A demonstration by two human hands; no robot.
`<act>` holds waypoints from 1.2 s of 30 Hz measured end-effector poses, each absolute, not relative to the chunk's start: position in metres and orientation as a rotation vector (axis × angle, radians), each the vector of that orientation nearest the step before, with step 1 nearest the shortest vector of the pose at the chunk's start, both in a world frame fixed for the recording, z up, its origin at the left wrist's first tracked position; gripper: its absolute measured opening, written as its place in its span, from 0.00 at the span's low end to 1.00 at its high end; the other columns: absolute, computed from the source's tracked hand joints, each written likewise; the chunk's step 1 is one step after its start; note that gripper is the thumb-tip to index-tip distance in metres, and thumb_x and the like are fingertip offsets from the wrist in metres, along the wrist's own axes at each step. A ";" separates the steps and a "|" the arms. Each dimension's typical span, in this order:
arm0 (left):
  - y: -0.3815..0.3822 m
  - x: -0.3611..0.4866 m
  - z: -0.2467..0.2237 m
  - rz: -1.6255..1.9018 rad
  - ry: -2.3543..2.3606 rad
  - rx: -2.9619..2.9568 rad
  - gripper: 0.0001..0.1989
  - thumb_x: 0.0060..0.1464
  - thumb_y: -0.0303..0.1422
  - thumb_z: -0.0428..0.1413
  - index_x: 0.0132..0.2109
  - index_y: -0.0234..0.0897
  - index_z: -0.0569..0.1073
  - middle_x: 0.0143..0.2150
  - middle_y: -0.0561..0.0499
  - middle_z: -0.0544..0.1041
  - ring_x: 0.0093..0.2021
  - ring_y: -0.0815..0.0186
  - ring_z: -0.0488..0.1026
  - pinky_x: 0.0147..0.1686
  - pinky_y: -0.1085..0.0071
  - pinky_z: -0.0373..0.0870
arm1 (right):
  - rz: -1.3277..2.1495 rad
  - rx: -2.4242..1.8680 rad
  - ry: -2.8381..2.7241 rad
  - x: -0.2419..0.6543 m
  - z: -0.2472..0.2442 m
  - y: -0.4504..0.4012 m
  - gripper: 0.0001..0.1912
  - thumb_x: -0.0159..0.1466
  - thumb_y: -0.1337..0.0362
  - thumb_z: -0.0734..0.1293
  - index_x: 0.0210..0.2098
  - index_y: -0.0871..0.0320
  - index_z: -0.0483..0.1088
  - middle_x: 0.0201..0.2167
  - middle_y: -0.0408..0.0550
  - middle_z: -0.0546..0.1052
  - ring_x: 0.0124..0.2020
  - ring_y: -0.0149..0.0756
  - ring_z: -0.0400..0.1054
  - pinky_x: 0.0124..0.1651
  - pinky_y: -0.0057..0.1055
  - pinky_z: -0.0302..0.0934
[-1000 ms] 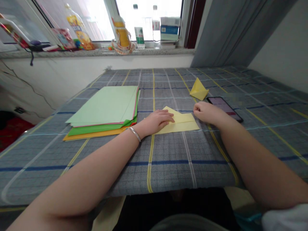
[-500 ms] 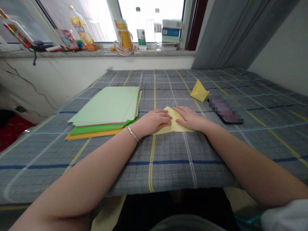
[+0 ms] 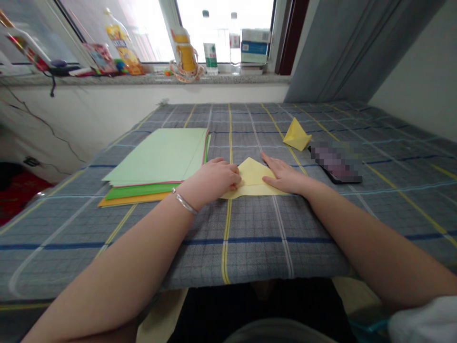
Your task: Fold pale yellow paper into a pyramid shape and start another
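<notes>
A thin sheet of pale yellow paper (image 3: 254, 183), folded into a flat, layered shape with a peak pointing away from the person, lies on the checked cloth of the counter (image 3: 271, 252), between the two hands. It should weigh next to nothing and bend at a touch. The creases lend it some stiffness, but any loose corners will be soft, and it may slide on the woven cloth unless pinned. The surest hold is along a folded edge rather than a loose flap, which could crumple or tear.

The left hand (image 3: 214, 180) lies on the paper's left end with its fingers lightly curved. Its grip seems released, pressing rather than clenching, though the knuckles hide the fingertips. The right hand (image 3: 283, 178) sits flat on the right side of the paper with its fingers spread, its grip open. A silver bangle (image 3: 183, 201) circles the left wrist. Just beside the left hand lies a stack of smooth coloured paper (image 3: 157, 157) in pale green, pink, green and orange. Beyond the right hand are a small folded yellow paper peak (image 3: 297, 135) and a phone (image 3: 337, 163), its screen blurred.
</notes>
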State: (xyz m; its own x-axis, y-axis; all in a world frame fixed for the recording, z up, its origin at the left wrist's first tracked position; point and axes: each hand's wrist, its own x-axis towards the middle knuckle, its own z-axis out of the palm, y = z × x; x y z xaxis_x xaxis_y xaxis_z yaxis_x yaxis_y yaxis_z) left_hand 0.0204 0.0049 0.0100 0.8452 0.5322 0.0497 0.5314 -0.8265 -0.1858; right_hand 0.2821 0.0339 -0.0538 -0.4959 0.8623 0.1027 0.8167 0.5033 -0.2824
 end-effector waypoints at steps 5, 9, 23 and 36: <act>0.000 0.013 0.019 0.080 -0.943 -2.840 0.09 0.58 0.26 0.53 0.35 0.41 0.78 0.39 0.51 0.78 0.42 0.66 0.73 0.47 0.68 0.63 | 0.292 -1.458 -2.529 0.283 -0.053 0.034 0.44 0.64 0.50 0.59 0.72 0.58 0.35 0.70 0.56 0.52 0.70 0.48 0.46 0.69 0.49 0.44; 0.000 0.010 0.023 0.080 -1.043 -2.848 0.09 0.54 0.24 0.55 0.32 0.40 0.78 0.38 0.51 0.79 0.40 0.65 0.74 0.46 0.68 0.64 | 0.317 -1.463 -2.530 0.283 -0.050 0.032 0.45 0.64 0.50 0.60 0.72 0.56 0.34 0.71 0.55 0.51 0.70 0.47 0.46 0.69 0.48 0.43; 0.007 -0.013 0.023 0.227 -1.277 -2.780 0.09 0.50 0.28 0.57 0.32 0.49 0.81 0.35 0.58 0.82 0.36 0.67 0.75 0.43 0.70 0.63 | 0.410 -1.650 -2.472 0.300 -0.041 0.032 0.52 0.58 0.48 0.67 0.72 0.54 0.36 0.71 0.56 0.49 0.70 0.53 0.42 0.69 0.54 0.40; 0.008 -0.014 0.023 0.207 -1.280 -2.778 0.08 0.49 0.30 0.56 0.30 0.45 0.80 0.31 0.56 0.81 0.33 0.67 0.74 0.41 0.72 0.64 | 0.476 -1.712 -2.497 0.328 -0.028 0.032 0.49 0.59 0.51 0.67 0.72 0.53 0.41 0.70 0.52 0.51 0.69 0.55 0.45 0.69 0.55 0.40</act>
